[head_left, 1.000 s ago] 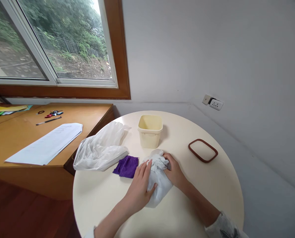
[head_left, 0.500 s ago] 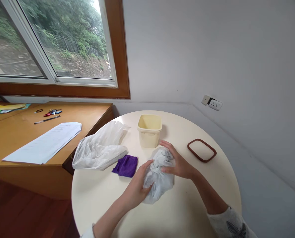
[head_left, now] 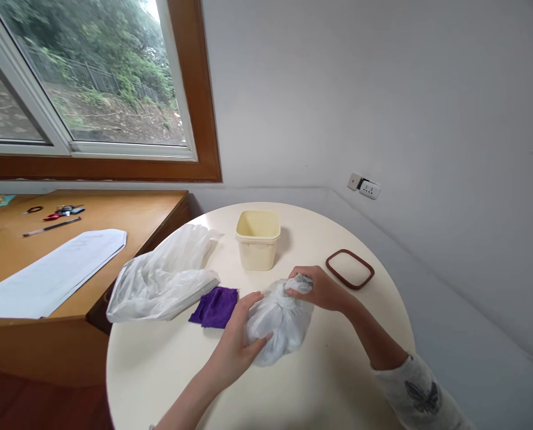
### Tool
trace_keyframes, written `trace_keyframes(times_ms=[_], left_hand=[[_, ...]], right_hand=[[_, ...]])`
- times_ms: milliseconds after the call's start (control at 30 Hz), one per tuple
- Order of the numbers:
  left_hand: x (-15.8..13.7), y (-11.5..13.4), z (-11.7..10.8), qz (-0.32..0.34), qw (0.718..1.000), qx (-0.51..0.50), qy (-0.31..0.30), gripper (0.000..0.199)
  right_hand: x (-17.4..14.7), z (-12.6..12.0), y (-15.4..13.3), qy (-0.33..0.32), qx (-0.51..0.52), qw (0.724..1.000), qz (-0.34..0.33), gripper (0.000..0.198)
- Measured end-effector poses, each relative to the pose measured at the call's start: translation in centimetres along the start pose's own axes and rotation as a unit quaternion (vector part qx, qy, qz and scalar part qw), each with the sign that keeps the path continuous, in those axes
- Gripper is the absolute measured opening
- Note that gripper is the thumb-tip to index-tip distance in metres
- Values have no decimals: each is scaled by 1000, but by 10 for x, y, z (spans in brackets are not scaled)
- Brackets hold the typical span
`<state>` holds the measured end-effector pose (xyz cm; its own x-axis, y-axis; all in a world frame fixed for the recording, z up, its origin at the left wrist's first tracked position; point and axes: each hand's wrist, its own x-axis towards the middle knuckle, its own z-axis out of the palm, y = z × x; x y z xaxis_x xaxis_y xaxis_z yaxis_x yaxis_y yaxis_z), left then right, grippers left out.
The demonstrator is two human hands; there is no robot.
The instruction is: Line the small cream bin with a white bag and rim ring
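Observation:
A white plastic bag (head_left: pixel 279 328), bunched into a rounded bundle with a twisted knot on top, rests near the middle of the round table. My right hand (head_left: pixel 318 289) pinches the bag's gathered top at its right side. Cupped along the bundle's left side, my left hand (head_left: pixel 237 340) holds it with thumb and fingers. What is inside the bag is hidden. Just left of the bundle lies a folded purple cloth (head_left: pixel 215 307). Behind it stands a cream plastic bin (head_left: pixel 257 254), its mouth uncovered.
On the round white table (head_left: pixel 159 370), a loose plastic bag (head_left: pixel 163 278) lies at left and a brown rounded frame (head_left: pixel 365 282) at right. A wooden desk (head_left: pixel 127 206) adjoins, with papers (head_left: pixel 64 272), a pen (head_left: pixel 51 227) and keys (head_left: pixel 64 210). The wall has sockets (head_left: pixel 369 190).
My right hand has closed from spread fingers onto the bag's gathered top. The bundle is fuller and rounder, its top drawn toward the right. The view has shifted slightly right.

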<state>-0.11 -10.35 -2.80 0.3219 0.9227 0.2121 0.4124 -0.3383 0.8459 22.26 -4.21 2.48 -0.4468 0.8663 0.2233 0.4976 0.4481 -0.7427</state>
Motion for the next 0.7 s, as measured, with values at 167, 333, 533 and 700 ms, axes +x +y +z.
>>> trace_keyframes(times_ms=[167,333,533,700], left_hand=[[1,-1,-2,7,999,18,33,40],[5,-10,-2,-5,995,44,86,20],[9,-12,-6,-4,992,73,99,14],[9,-12,-9,-10,992,85,96,15]], right_hand=[[9,-48,-7,72,34,995,55,18],[27,-99,-5,133,-16,987,83,21],[73,-139,31,188,-178,962,84,16],[115,-154,69,236,-215,941,107,15]])
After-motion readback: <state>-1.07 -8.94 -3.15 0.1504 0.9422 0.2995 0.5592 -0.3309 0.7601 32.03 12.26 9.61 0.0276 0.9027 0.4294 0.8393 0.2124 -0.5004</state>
